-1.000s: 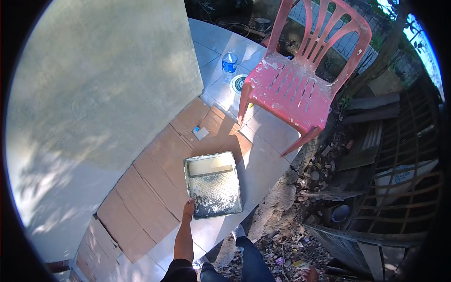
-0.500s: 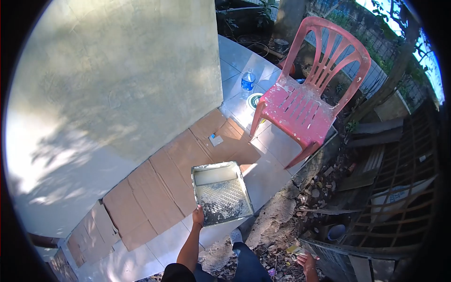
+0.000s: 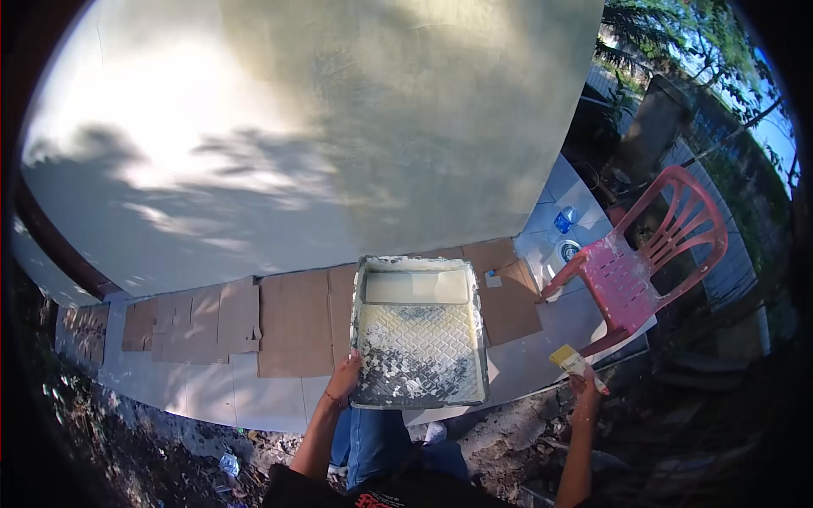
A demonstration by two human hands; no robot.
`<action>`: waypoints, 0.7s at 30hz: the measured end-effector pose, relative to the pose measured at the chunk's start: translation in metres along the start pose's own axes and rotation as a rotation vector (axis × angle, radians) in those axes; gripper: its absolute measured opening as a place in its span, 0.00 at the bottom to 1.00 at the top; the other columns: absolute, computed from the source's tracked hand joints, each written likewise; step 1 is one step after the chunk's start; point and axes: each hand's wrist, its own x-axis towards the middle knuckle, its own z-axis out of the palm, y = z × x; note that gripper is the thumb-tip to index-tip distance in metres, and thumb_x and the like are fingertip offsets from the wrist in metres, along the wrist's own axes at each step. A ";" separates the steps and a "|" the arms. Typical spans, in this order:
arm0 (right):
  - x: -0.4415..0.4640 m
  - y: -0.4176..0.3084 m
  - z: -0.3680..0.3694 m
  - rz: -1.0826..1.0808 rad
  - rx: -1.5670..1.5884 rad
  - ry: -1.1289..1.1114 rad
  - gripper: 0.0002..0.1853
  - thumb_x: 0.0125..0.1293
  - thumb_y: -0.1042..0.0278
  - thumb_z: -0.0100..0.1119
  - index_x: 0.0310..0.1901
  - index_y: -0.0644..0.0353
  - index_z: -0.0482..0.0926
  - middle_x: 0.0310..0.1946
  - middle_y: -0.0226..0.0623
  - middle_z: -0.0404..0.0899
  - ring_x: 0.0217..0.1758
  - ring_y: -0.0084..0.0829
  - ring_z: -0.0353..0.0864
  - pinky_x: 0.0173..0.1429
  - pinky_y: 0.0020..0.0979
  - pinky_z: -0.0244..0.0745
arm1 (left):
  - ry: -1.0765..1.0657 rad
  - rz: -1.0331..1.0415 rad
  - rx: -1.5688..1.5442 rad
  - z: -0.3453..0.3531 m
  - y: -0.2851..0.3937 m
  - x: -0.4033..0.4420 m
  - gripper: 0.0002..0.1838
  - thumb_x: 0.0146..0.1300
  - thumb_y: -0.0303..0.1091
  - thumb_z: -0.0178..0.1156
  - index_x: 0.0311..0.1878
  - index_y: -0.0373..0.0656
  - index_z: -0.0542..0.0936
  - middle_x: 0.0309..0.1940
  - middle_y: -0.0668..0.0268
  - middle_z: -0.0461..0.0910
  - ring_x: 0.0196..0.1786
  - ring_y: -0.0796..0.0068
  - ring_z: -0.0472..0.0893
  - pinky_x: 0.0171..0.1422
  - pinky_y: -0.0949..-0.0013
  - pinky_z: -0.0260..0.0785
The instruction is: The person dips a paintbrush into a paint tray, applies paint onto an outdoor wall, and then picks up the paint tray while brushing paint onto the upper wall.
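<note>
My left hand (image 3: 343, 378) is closed on the left edge of a paint tray (image 3: 482, 351), held out in front of my body. Pale paint lies in the tray's far well, and its ribbed slope is splotched with dark and cream patches. To the right, my right hand (image 3: 583, 385) grips a paintbrush (image 3: 571, 361). The brush's yellowish bristle end points up and left, apart from the tray. Beyond the tray rises a pale wall (image 3: 406, 169), part sunlit and part shaded.
Cardboard sheets (image 3: 296, 326) line the tiled ledge (image 3: 199, 394) along the wall's foot. A paint-spattered red plastic chair (image 3: 614, 275) stands at the right. Near it are a water bottle (image 3: 566, 219) and a round lid (image 3: 567, 250). Rough ground with litter lies below the ledge.
The view has swung left, showing more wall and shifting the chair rightward in view. The tray appears nearer and straighter. My right hand has come up with the paintbrush.
</note>
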 end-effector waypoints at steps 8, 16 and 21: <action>0.001 -0.111 0.315 -0.232 0.065 -0.411 0.22 0.71 0.63 0.52 0.63 0.65 0.73 0.48 0.43 0.82 0.45 0.32 0.84 0.52 0.32 0.76 | 0.187 0.027 -0.227 -0.150 0.021 -0.039 0.33 0.77 0.58 0.40 0.54 0.32 0.77 0.41 0.59 0.83 0.41 0.73 0.83 0.47 0.68 0.77; -0.223 -0.224 0.491 -0.105 0.038 -0.793 0.21 0.72 0.63 0.52 0.61 0.68 0.73 0.49 0.47 0.82 0.45 0.36 0.85 0.52 0.38 0.79 | 0.442 0.149 -0.192 -0.346 0.073 -0.133 0.31 0.75 0.62 0.41 0.36 0.41 0.73 0.25 0.77 0.67 0.28 0.85 0.64 0.32 0.73 0.59; -0.245 -0.217 0.442 0.063 0.046 -0.626 0.20 0.71 0.62 0.54 0.59 0.66 0.75 0.46 0.46 0.82 0.42 0.35 0.85 0.50 0.37 0.80 | 0.531 0.124 -0.089 -0.339 0.134 -0.190 0.31 0.73 0.65 0.42 0.36 0.43 0.71 0.24 0.78 0.63 0.28 0.85 0.60 0.31 0.72 0.55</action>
